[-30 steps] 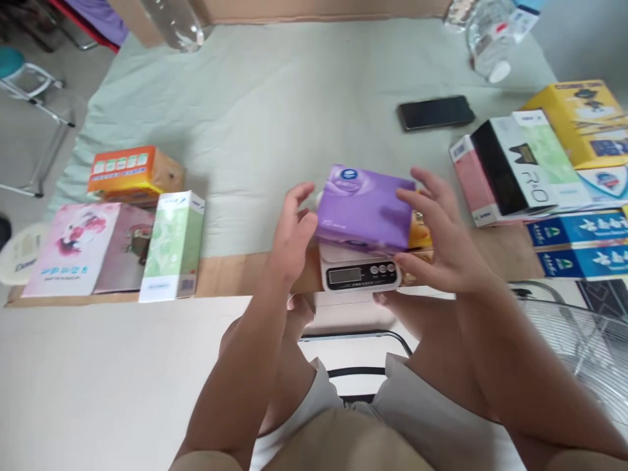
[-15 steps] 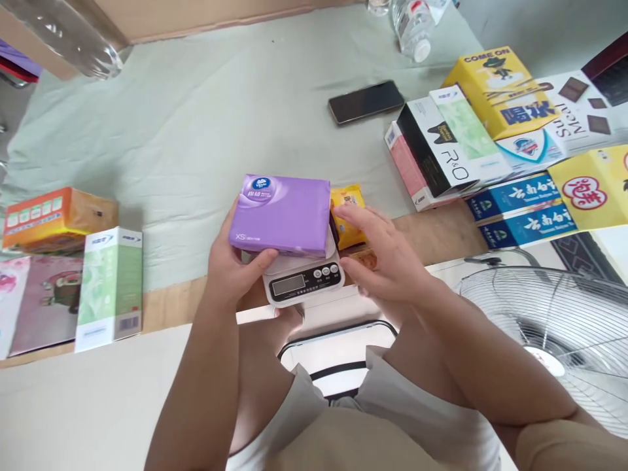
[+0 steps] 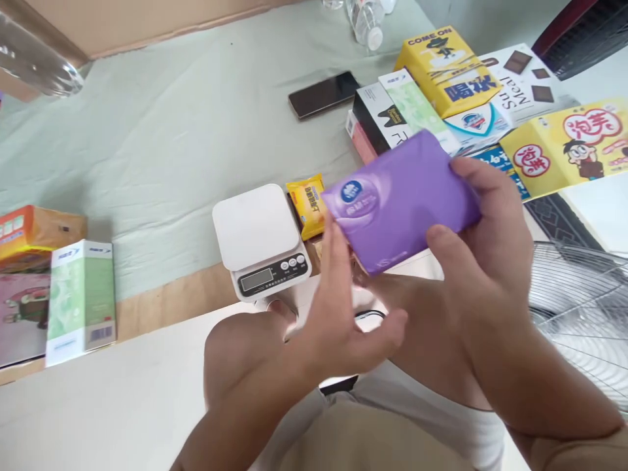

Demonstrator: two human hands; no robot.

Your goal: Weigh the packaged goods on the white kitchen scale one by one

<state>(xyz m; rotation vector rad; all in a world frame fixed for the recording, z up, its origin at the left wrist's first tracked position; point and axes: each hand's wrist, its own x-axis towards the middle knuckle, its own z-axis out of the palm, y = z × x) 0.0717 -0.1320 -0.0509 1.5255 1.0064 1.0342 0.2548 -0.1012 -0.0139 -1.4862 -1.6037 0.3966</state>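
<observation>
A purple tissue pack [image 3: 402,203] is tilted in the air above the front edge of the table, right of the scale. My right hand [image 3: 485,248] grips its right end, thumb on the near side. My left hand [image 3: 343,320] is open, fingers stretched beside the pack's left end; whether the fingertips touch it I cannot tell. The white kitchen scale [image 3: 256,229] stands with a bare platform and a dark display. Against its right side lies a small yellow snack packet [image 3: 307,206], partly behind my left fingertips.
Stacked boxes, among them a yellow box [image 3: 446,72] and a yellow snack carton [image 3: 569,147], fill the right side. A phone [image 3: 324,95] lies behind. At left stand a green-white box [image 3: 81,301] and an orange pack [image 3: 39,235]. A fan [image 3: 583,314] is at lower right.
The tissue pack has left the scale and moved right, passing from my left hand to my right. My left hand has opened and swung right. The view has shifted to the right.
</observation>
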